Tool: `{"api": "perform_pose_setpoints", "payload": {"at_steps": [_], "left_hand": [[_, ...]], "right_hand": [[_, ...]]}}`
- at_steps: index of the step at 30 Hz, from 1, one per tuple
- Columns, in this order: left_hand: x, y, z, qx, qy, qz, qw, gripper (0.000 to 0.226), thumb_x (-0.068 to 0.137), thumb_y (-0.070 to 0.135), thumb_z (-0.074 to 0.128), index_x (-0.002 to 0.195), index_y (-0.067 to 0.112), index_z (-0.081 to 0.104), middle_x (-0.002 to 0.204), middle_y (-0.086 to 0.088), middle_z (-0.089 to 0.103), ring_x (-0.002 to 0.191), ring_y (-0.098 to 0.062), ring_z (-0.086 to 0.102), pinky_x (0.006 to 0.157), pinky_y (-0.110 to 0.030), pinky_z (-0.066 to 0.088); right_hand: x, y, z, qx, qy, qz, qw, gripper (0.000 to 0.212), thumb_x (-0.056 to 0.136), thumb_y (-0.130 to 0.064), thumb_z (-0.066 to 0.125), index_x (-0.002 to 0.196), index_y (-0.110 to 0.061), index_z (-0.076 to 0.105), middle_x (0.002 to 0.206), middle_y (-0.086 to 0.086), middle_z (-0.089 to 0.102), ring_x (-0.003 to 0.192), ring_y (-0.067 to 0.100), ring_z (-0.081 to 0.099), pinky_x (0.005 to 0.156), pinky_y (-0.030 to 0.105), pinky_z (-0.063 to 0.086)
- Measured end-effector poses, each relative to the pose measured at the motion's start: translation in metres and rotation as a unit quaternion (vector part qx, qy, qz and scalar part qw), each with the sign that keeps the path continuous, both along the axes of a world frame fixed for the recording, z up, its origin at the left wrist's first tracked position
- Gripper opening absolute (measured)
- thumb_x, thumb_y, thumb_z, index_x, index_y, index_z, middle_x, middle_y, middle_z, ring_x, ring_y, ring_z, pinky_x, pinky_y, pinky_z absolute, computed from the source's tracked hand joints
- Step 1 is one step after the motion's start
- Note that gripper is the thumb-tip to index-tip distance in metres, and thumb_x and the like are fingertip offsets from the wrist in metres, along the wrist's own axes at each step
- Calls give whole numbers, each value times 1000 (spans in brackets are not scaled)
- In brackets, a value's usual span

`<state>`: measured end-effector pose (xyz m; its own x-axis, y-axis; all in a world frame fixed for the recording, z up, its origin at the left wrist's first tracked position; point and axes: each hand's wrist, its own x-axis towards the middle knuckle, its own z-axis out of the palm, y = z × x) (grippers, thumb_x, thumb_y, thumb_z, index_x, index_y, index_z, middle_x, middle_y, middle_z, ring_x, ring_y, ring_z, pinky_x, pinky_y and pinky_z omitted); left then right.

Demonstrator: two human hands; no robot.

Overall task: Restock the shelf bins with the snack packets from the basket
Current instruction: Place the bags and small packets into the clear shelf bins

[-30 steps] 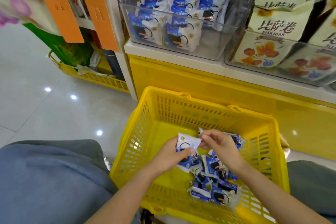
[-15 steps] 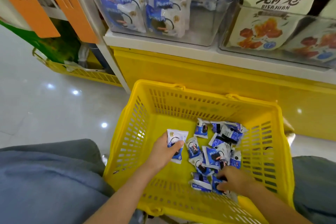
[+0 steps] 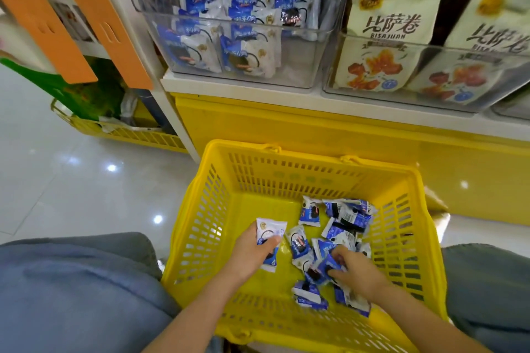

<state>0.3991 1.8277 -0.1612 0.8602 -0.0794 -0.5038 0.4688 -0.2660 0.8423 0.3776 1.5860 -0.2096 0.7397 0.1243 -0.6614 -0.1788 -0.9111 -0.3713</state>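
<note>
Head view showed both your hands down inside the yellow slotted plastic basket (image 3: 200, 186), which sat on the glossy pale floor tiles (image 3: 71, 180) right in front of the shelf unit. Your left hand (image 3: 249, 252) gripped one white-and-blue foil snack packet (image 3: 271, 233), thumb pressed across its front, just left of the heap. Your right hand (image 3: 357, 274) was curled over the loose heap of matching blue-and-white packets (image 3: 344, 219), its fingers pinching one dark-blue packet (image 3: 322, 266) (whether it had come clear of the others, I could not tell). The heap lay scattered across the right half of the basket floor.

Above, on the white shelf board (image 3: 243, 89), a clear plastic bin (image 3: 301, 71) held rows of the same packets standing upright. Just beside it on the right, a second clear bin (image 3: 481, 102) held larger cream bags with orange print (image 3: 393, 23). Your blue-grey trouser legs (image 3: 71, 295) flanked the basket on both sides.
</note>
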Motion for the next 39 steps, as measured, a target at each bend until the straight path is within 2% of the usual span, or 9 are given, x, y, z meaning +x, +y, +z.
{"api": "perform_pose_setpoints", "payload": {"at_steps": [4,7,13,16,20,26,31,34,39], "left_hand": [[-3,-3,5,-6,37,-5,999,14,91,11,57,104,13,53,107,-13,63,90,-18,61,69,-14,46],[-8,-8,14,-30,50,4,998,11,91,11,57,102,11,54,95,-13,65,69,-7,57,57,-10,44],[-15,-19,45,-102,23,3,995,19,89,30,59,107,24,58,104,7,67,93,-5,63,74,-13,49],[-8,-18,66,-129,-9,21,991,24,89,27,59,111,17,61,102,2,69,87,-5,65,67,-11,49],[10,-8,95,-136,-56,-16,989,7,89,21,60,93,27,61,79,18,70,67,9,64,55,-7,46],[42,14,138,-129,-93,-62,985,29,80,36,67,106,28,58,100,12,69,89,-2,67,71,-17,52],[70,37,167,-166,-129,-58,976,35,77,13,74,103,29,56,98,16,70,88,1,66,72,-14,51],[85,49,175,-179,-151,-36,971,37,80,11,70,106,31,52,100,13,67,86,2,65,66,-10,50],[103,54,182,-224,-180,23,958,37,86,13,63,110,35,45,96,22,61,79,10,61,56,-6,45]], "right_hand": [[15,18,28,120,-45,-121,984,51,89,-36,60,132,-15,44,131,1,54,113,14,54,85,16,41],[18,30,49,208,-35,-166,963,54,91,-38,57,134,-7,46,135,6,53,124,19,50,104,28,40],[15,60,100,281,-33,-190,940,31,96,-38,45,103,-13,62,83,4,57,76,6,53,67,15,37],[13,71,124,322,-44,-165,931,22,95,-30,51,112,-17,58,103,6,64,91,13,60,83,27,46],[20,78,160,370,-71,-168,911,23,89,-15,63,108,-22,54,106,-2,66,90,1,63,73,10,49],[46,79,212,368,-103,-129,915,24,86,-17,65,108,-23,58,109,-4,68,96,3,65,75,12,50],[81,81,260,341,-166,-93,920,18,87,-11,62,102,-20,61,101,-3,70,91,6,66,81,16,51],[106,83,293,266,-290,-79,916,19,87,-15,64,106,-16,61,98,-2,69,88,12,64,80,24,49],[148,106,341,127,-494,3,860,25,85,-23,66,106,-29,56,98,-14,59,85,-6,52,71,1,37]]}}
